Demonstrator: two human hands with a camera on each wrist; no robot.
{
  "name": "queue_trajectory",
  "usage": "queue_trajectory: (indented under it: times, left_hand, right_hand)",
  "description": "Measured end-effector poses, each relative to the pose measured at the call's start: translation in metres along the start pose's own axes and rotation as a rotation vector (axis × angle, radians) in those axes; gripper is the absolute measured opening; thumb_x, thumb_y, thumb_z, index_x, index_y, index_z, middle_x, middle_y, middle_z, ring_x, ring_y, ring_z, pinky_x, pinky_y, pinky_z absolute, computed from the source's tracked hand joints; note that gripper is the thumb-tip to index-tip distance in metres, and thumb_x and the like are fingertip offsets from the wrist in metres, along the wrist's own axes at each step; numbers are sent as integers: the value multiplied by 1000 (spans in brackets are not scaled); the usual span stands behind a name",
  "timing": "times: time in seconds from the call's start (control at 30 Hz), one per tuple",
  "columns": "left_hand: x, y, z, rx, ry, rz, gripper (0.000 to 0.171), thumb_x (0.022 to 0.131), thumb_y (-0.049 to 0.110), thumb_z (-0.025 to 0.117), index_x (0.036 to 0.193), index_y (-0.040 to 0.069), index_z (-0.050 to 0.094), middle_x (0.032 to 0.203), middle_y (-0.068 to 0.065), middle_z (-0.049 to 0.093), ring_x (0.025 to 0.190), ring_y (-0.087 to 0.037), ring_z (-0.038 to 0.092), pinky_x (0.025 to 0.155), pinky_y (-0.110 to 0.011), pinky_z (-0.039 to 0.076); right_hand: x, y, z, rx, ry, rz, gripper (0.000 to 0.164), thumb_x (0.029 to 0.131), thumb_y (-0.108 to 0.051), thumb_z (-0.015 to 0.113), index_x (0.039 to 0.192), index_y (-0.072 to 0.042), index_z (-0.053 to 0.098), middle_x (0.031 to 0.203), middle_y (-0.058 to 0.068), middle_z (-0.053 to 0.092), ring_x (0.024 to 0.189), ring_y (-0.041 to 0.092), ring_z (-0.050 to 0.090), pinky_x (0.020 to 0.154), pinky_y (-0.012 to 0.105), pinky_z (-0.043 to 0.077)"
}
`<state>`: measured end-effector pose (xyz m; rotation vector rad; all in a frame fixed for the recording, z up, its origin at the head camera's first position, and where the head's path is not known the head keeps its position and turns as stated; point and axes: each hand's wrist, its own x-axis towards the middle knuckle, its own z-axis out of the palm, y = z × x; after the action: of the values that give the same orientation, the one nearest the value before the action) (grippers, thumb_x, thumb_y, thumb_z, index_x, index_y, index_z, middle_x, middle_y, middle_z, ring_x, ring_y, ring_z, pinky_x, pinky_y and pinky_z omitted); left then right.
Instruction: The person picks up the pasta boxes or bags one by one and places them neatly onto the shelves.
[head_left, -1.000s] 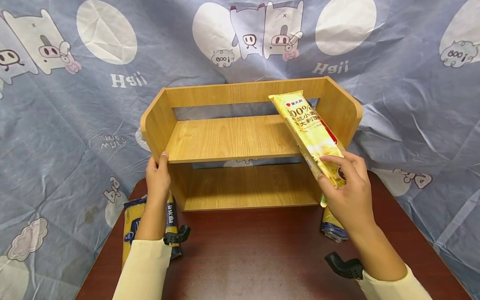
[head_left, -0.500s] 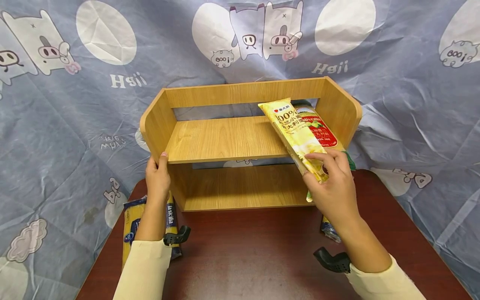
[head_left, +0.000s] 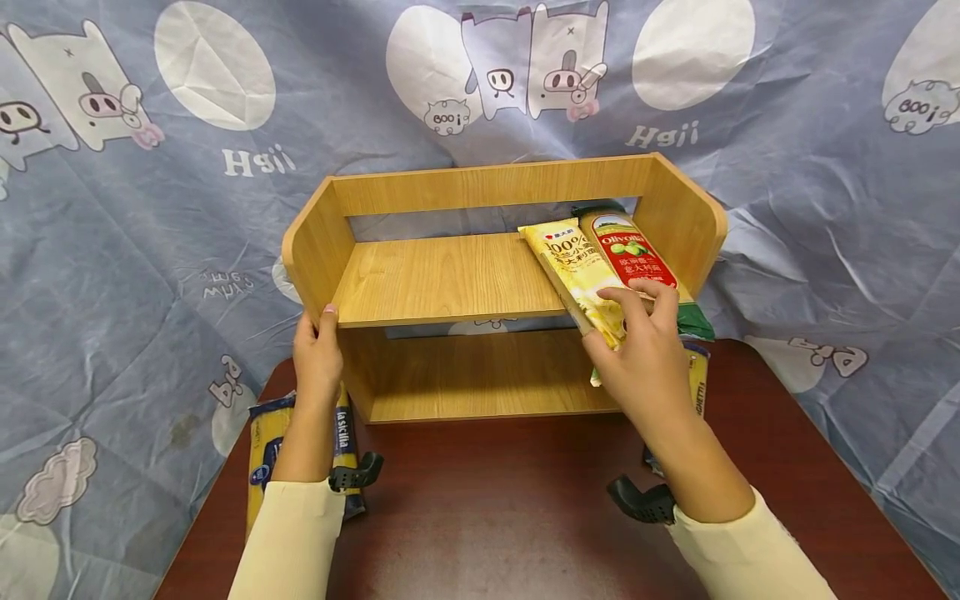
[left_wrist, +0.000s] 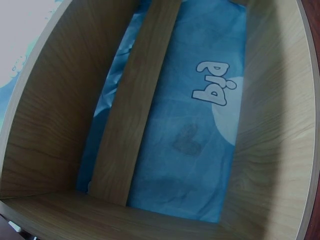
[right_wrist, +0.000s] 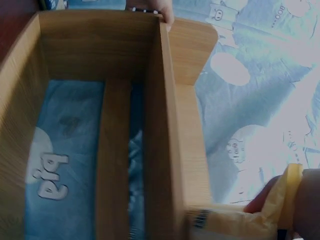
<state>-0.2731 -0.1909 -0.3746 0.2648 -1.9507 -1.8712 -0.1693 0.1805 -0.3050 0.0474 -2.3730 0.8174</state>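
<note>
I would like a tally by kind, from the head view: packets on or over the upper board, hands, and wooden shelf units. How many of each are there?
Yellow packet and red-labelled packet: 2 packets
Left hand and right hand: 2 hands
Wooden shelf unit: 1
Total: 5

A creased blue-grey cloth [head_left: 315, 108], printed with white ovals, cartoon pigs and lettering, hangs around a glossy reddish-brown worktop [head_left: 487, 517]. At the worktop's left lie a yellow-and-blue plastic packet [head_left: 262, 431] and a narrow yellow-and-navy packet [head_left: 344, 442] marked "la sicilia"; at its right, a partly hidden yellow, blue-ended packet [head_left: 698, 367].
</note>
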Motion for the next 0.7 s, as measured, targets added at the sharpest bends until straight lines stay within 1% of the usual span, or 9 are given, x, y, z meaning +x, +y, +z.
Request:
queue_trajectory:
  times: [0.03,0.07,0.1,0.17,0.23,0.33,0.47,0.6,0.7]
  left_hand:
    - [0,0,0,-1,5,-2,49,105,40,48,149,18,49,143,-12,55,129,-24,52,115,-41,38]
    - [0,0,0,-5,9,-2,49,105,40,49,149,18,49,143,-12,55,129,-24,52,115,-40,37]
    - [1,0,-1,-5,13,-4,49,105,40,49,149,18,50,143,-11,55,129,-23,52,115,-40,37]
    - [1,0,-1,-2,18,-5,49,105,40,49,149,18,50,143,-11,55,129,-23,52,116,-40,37]
    - [1,1,-1,-1,19,-1,48,105,40,49,148,18,50,143,-11,55,129,-24,52,115,-40,37]
    - [1,1,0,7,19,3,48,105,40,49,148,18,51,143,-11,55,129,-24,52,115,-40,37]
    - [0,1,1,11,20,2,49,105,41,49,147,17,51,143,-12,55,129,-25,52,115,-41,38]
    - [-1,1,1,12,22,6,49,105,42,49,147,17,51,143,-13,55,129,-25,53,115,-41,38]
    - [0,1,2,9,23,6,48,105,42,49,147,18,51,143,-12,55,130,-25,52,115,-42,38]
  right_hand:
    - [2,-2,-1,-28,-26,-1,43,85,-15,67,128,-12,64,140,18,42,107,39,58,73,53,48]
    - [5,-5,-2,-52,-55,-3,43,86,-17,67,128,-12,64,141,17,42,119,41,53,79,57,49]
    - [7,-7,-3,-80,-91,-8,43,87,-18,66,129,-11,64,142,18,42,126,41,49,84,59,49]
    - [10,-10,-5,-142,-163,-14,44,89,-23,64,131,-10,64,143,18,45,130,42,45,90,63,47]
    - [12,-12,-6,-179,-220,-22,45,91,-26,62,133,-9,64,145,18,46,135,42,41,98,64,44]
    - [10,-11,-8,-204,-262,-35,48,93,-30,62,136,-8,62,148,19,46,140,42,37,106,64,40]
    - [2,-10,-10,-232,-278,-67,51,96,-36,62,138,-7,59,150,19,47,140,43,37,110,64,35]
    - [-9,-9,-13,-245,-246,-106,51,96,-38,63,136,-7,60,148,20,50,139,44,38,108,66,31]
    - [-16,-5,-17,-220,-215,-144,48,96,-37,66,134,-8,61,146,20,50,140,44,37,107,69,28]
